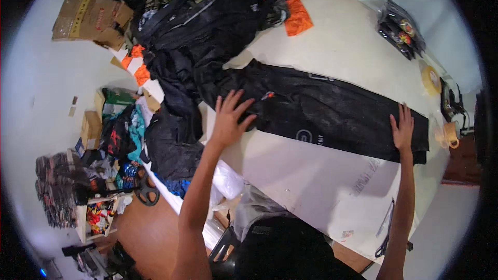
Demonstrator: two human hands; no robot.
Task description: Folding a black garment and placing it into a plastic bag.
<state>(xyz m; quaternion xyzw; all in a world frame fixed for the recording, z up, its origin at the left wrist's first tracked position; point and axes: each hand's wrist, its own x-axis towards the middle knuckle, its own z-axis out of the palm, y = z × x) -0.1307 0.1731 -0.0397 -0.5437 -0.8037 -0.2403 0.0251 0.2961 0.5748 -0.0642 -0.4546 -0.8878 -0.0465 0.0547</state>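
A black garment, long and folded like a trouser leg, lies flat across the white table. It bears a pale round print and a small reddish mark. My left hand rests with spread fingers at the garment's left part, beside the dark clothing. At the other end, my right hand lies flat on the cloth near its right edge. Neither hand grips anything that I can see. The garment's left end runs into a large heap of black clothes, so where it ends is hidden.
Scissors and a ruler lie by the near right edge. A tape roll, an orange mug and plastic-wrapped packs line the right side. Left are a cardboard box and stacked goods.
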